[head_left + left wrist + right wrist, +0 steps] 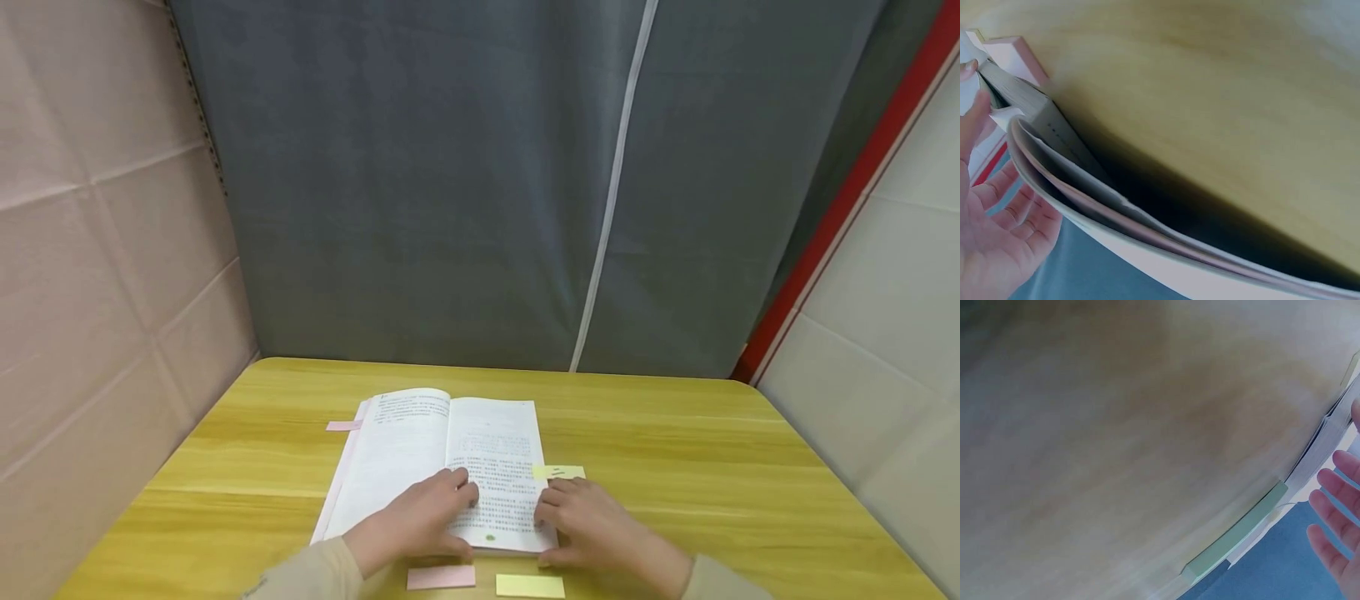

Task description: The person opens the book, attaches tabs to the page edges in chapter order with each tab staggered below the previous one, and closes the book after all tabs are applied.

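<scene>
An open book (408, 467) with printed pages lies on the table. My left hand (423, 512) rests low on it by the center fold, fingers over the pages and thumb at the bottom edge. The left wrist view shows this hand (1007, 231) with loosely bent fingers beside the book's thick page block (1022, 100). At the lower right corner, my right hand (588, 521) touches the right page's edge. Its fingers (1332, 512) look relaxed and apart in the right wrist view. A yellow sticky tab (558, 472) with dark marks sticks out just above that hand.
A pink sticky-note pad (441, 577) and a yellow sticky-note pad (529, 586) lie in front of the book. From its left side juts a pink tab (344, 426). Behind the wooden table (675, 450) hangs a grey curtain (420, 183).
</scene>
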`<state>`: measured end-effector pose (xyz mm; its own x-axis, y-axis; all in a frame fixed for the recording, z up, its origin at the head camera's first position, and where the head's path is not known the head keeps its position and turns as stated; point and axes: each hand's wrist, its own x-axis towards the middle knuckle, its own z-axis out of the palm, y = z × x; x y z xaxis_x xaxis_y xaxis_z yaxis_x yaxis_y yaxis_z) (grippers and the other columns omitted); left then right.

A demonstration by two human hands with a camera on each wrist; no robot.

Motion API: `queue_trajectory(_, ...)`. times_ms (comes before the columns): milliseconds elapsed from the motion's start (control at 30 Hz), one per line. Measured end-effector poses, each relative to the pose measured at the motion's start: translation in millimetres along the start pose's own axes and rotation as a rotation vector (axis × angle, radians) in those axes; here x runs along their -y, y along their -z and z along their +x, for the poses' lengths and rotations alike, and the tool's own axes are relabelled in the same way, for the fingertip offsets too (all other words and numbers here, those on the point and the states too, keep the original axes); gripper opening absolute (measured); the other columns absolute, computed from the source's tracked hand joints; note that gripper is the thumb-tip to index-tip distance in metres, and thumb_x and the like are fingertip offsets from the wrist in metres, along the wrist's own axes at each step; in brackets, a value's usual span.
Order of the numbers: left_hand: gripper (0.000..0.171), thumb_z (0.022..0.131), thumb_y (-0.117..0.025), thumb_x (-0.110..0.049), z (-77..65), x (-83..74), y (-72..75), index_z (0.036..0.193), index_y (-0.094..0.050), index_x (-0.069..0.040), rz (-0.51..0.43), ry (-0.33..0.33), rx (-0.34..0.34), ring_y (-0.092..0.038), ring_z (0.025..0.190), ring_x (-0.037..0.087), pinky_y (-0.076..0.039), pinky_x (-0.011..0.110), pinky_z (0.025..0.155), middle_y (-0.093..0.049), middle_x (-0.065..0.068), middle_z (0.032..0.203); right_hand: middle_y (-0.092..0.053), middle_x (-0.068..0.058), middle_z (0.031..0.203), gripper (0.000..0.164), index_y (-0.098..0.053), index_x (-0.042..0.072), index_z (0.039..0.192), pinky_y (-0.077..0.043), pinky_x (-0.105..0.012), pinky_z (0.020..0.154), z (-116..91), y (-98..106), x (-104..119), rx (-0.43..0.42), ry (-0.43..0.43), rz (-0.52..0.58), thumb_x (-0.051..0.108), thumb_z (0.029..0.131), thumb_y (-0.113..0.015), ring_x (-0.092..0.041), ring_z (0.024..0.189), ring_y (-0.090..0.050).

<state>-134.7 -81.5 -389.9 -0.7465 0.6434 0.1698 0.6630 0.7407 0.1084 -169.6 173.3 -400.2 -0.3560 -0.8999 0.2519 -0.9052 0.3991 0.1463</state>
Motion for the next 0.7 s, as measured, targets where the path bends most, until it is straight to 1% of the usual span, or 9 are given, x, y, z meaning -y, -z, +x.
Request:
queue_trajectory(100, 0.052, 0.061, -0.071, -0.05, -1.5, 4.7, 0.6, 0.094, -0.055, -0.014, -0.059, 0.018, 0.016, -0.037, 0.069, 0.005, -0.037, 0.018, 0.059, -0.037, -0.011, 0.08, -0.054, 0.008, 0.086, 0.038, -0.058, 0.019, 0.08, -0.045, -0.035, 0.069, -0.8, 0.7, 0.0, -0.013, -0.002, 0.001, 0.057, 0.073, -0.057, -0.015, 0.087, -0.053)
queue_trajectory(233, 0.054, 0.062, -0.068, -0.052, -4.2, 9.6, 1.3, 0.097, -0.054, -0.014, -0.1, 0.04, 0.028, -0.038, 0.071, 0.005, -0.038, 0.019, 0.062, -0.038, -0.011, 0.082, -0.054, 0.009, 0.086, 0.038, -0.058, 0.019, 0.081, -0.043, -0.03, 0.065, -0.9, 1.8, 0.2, -0.016, -0.005, -0.003, 0.057, 0.073, -0.057, -0.012, 0.083, -0.051)
queue_trajectory(300, 0.054, 0.062, -0.067, -0.053, -5.8, 11.1, 2.1, 0.098, -0.054, -0.015, -0.113, 0.046, 0.026, -0.038, 0.071, 0.005, -0.038, 0.019, 0.062, -0.038, -0.011, 0.083, -0.054, 0.008, 0.086, 0.039, -0.059, 0.019, 0.082, -0.043, -0.03, 0.065, -1.0, 2.3, 0.6, -0.007, -0.009, -0.01, 0.057, 0.073, -0.057, -0.013, 0.084, -0.052)
queue_trajectory(400, 0.055, 0.063, -0.067, -0.053, -8.2, 12.8, 4.0, 0.099, -0.053, -0.014, -0.129, 0.043, 0.008, -0.039, 0.072, 0.005, -0.039, 0.02, 0.063, -0.039, -0.011, 0.084, -0.055, 0.007, 0.088, 0.04, -0.059, 0.019, 0.083, -0.044, -0.035, 0.068, -1.3, 3.0, 1.1, 0.01, -0.016, -0.017, 0.058, 0.073, -0.056, -0.016, 0.086, -0.053)
queue_trajectory(567, 0.051, 0.068, -0.064, -0.052, -14.4, 15.5, 7.5, 0.1, -0.052, -0.016, -0.131, 0.012, -0.037, -0.039, 0.071, 0.005, -0.038, 0.019, 0.062, -0.038, -0.011, 0.086, -0.055, 0.006, 0.088, 0.041, -0.059, 0.018, 0.084, -0.045, -0.039, 0.07, -1.4, 3.7, 1.5, 0.021, -0.015, -0.018, 0.058, 0.073, -0.056, -0.017, 0.087, -0.053)
queue_trajectory(700, 0.044, 0.072, -0.066, -0.042, -20.7, 15.5, 9.7, 0.105, -0.052, -0.017, -0.077, -0.046, -0.089, -0.039, 0.073, 0.005, -0.037, 0.018, 0.061, -0.04, -0.009, 0.089, -0.053, 0.008, 0.085, 0.04, -0.058, 0.019, 0.082, -0.044, -0.035, 0.068, -0.7, 3.1, 0.9, 0.011, -0.003, -0.014, 0.058, 0.073, -0.056, -0.013, 0.082, -0.051)
